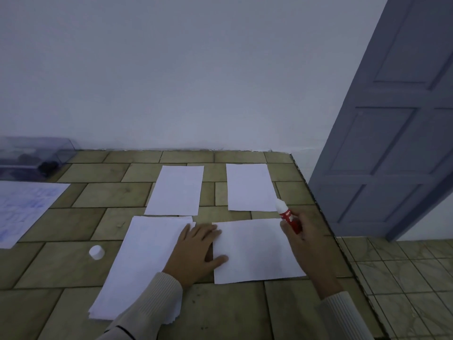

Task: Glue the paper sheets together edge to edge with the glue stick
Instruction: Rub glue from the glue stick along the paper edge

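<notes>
Several white paper sheets lie on a tiled tabletop. Two single sheets sit at the back, one in the middle [176,190] and one to its right [250,187]. A stack of sheets [137,263] lies at the front left and a single sheet [257,251] at the front right. My left hand [196,251] rests flat, fingers spread, across the stack's right edge and the front right sheet's left edge. My right hand [304,236] grips a red glue stick [288,217] with its white tip uncapped, above that sheet's far right corner. The white cap [96,252] stands left of the stack.
A printed blue-marked sheet [24,207] lies at the far left, with a clear plastic box [34,155] behind it by the wall. The table's right edge [326,217] drops to a tiled floor, and a grey panelled door [392,119] stands beyond.
</notes>
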